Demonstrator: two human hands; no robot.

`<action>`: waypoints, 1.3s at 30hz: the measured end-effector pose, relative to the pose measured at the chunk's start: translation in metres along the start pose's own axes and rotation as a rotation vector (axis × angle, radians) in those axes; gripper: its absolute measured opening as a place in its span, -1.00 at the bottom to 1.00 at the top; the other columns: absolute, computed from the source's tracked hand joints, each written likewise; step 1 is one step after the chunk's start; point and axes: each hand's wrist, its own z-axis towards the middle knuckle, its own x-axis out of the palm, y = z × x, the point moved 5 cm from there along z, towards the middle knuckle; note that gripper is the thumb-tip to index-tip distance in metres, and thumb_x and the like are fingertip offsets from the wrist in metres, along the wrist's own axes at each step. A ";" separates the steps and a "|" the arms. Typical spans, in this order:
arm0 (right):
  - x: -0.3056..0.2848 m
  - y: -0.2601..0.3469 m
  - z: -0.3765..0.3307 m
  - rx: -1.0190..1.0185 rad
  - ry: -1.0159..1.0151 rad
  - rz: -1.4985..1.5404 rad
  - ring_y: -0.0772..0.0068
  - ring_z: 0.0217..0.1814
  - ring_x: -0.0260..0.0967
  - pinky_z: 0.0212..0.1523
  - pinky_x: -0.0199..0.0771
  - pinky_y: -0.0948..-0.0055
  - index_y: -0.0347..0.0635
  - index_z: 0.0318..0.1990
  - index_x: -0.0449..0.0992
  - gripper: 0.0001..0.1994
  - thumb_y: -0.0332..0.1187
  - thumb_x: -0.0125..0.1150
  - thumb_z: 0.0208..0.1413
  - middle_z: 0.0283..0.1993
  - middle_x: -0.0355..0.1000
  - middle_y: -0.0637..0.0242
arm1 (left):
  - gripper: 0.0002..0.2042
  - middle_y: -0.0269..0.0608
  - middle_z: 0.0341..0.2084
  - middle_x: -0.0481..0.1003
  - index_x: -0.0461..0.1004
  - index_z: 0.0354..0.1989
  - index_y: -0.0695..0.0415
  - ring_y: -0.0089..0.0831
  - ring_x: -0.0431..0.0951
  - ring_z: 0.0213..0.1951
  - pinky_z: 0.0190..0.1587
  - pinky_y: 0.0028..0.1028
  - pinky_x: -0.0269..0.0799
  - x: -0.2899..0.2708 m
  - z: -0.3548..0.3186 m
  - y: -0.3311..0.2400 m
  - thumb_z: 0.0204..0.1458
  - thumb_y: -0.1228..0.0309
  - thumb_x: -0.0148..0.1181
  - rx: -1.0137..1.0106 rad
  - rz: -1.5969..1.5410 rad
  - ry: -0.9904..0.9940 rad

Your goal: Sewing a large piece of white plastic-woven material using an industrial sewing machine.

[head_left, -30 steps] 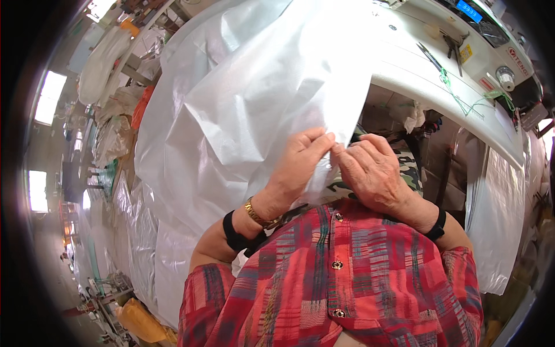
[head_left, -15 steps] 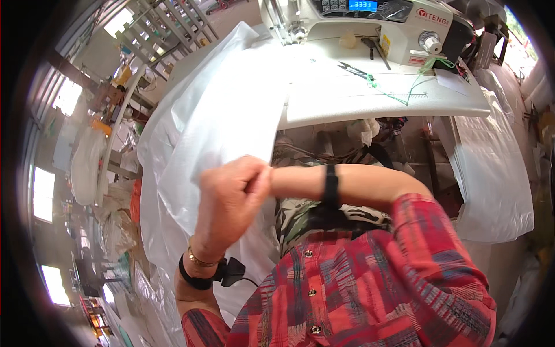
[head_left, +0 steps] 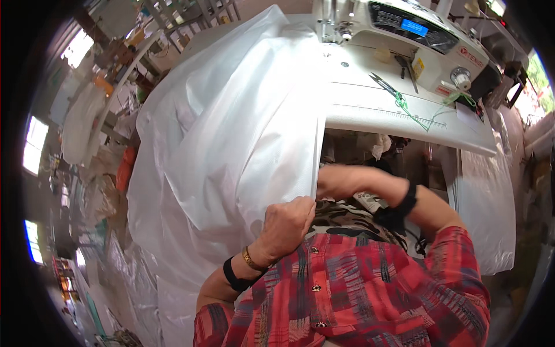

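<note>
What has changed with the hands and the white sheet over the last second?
The hands, pinching the sheet together a second ago, have parted. The left hand still grips the sheet's edge. The right hand has slid along that edge toward the sewing table. The sheet stays draped over the table, and the sewing machine has not moved.

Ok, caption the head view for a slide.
Both hands, left hand and right hand, grip white fabric beside a sewing machine.

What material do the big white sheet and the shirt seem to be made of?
White sheet: probably thin woven plastic or synthetic fabric, since it is translucent and faintly glossy, with crisp creases. Both the left hand and the right hand pinch its edge. Shirt: apparently soft woven cloth, matte, red plaid, buttoned.
</note>
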 end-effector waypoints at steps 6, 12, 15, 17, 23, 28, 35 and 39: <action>-0.171 -0.006 0.000 0.552 -0.526 -0.400 0.02 -0.43 0.52 -0.22 0.51 0.16 -0.34 -0.44 0.58 -0.62 -0.14 0.09 0.13 -0.52 0.54 0.07 | -0.83 -0.15 -0.72 0.41 0.43 -0.50 0.27 -0.49 0.37 -0.69 -0.59 -0.46 0.24 -0.013 0.005 -0.001 0.11 0.49 0.18 -0.152 -0.362 -0.042; -0.210 -0.032 0.048 0.740 -0.679 -0.723 0.01 -0.12 0.54 -0.07 0.51 0.19 -0.34 -0.28 0.62 -0.71 -0.26 0.17 0.01 -0.23 0.56 -0.04 | -0.80 -0.40 -0.78 0.32 0.40 -0.52 0.31 -0.78 0.24 -0.67 -0.64 -0.60 0.11 -0.006 0.023 -0.016 0.13 0.50 0.18 -0.214 -0.696 0.063; -0.215 -0.034 0.056 0.792 -0.624 -0.798 0.03 -0.08 0.54 -0.07 0.53 0.21 -0.29 -0.24 0.63 -0.75 -0.34 0.15 -0.01 -0.17 0.56 -0.01 | -0.80 -0.37 -0.77 0.33 0.41 -0.51 0.31 -0.73 0.24 -0.67 -0.62 -0.57 0.14 -0.002 0.030 -0.021 0.13 0.48 0.17 -0.191 -0.709 0.077; -0.212 -0.028 0.061 0.799 -0.603 -0.826 0.04 -0.08 0.54 -0.08 0.54 0.22 -0.26 -0.23 0.63 -0.76 -0.38 0.13 -0.02 -0.17 0.57 0.00 | -0.80 -0.36 -0.77 0.33 0.41 -0.50 0.31 -0.72 0.25 -0.66 -0.62 -0.56 0.15 0.001 0.032 -0.021 0.13 0.48 0.17 -0.176 -0.725 0.065; -0.193 -0.029 0.048 0.806 -0.741 -0.864 0.12 -0.17 0.58 -0.21 0.57 0.23 -0.14 -0.30 0.66 -0.82 -0.45 0.22 -0.11 -0.27 0.60 0.14 | -0.80 -0.21 -0.76 0.32 0.41 -0.49 0.31 -0.62 0.21 -0.66 -0.60 -0.48 0.19 0.013 0.036 -0.020 0.12 0.45 0.16 -0.090 -0.681 0.088; -0.147 -0.004 0.033 0.771 -0.671 -0.934 0.16 -0.28 0.59 -0.37 0.57 0.26 -0.16 -0.40 0.64 -0.89 -0.46 0.23 -0.13 -0.37 0.59 0.14 | -0.81 -0.01 -0.71 0.35 0.40 -0.48 0.28 -0.30 0.32 -0.68 -0.55 -0.37 0.27 0.020 0.032 -0.013 0.10 0.42 0.15 -0.021 -0.580 0.082; -0.150 0.004 0.042 0.824 -0.568 -1.021 0.22 -0.31 0.60 -0.39 0.57 0.31 -0.17 -0.40 0.64 -0.89 -0.45 0.28 -0.15 -0.39 0.59 0.17 | -0.83 0.10 -0.62 0.42 0.40 -0.45 0.26 0.06 0.48 -0.52 -0.46 -0.22 0.35 0.031 0.034 0.000 0.08 0.42 0.15 -0.016 -0.451 0.098; -0.163 0.004 0.052 0.790 -0.525 -0.966 0.10 -0.28 0.59 -0.30 0.58 0.28 -0.26 -0.41 0.60 -0.89 -0.52 0.23 -0.15 -0.37 0.58 0.04 | -0.83 0.10 -0.61 0.43 0.40 -0.45 0.26 0.07 0.49 -0.50 -0.45 -0.20 0.36 0.028 0.044 0.011 0.07 0.41 0.15 -0.049 -0.437 0.030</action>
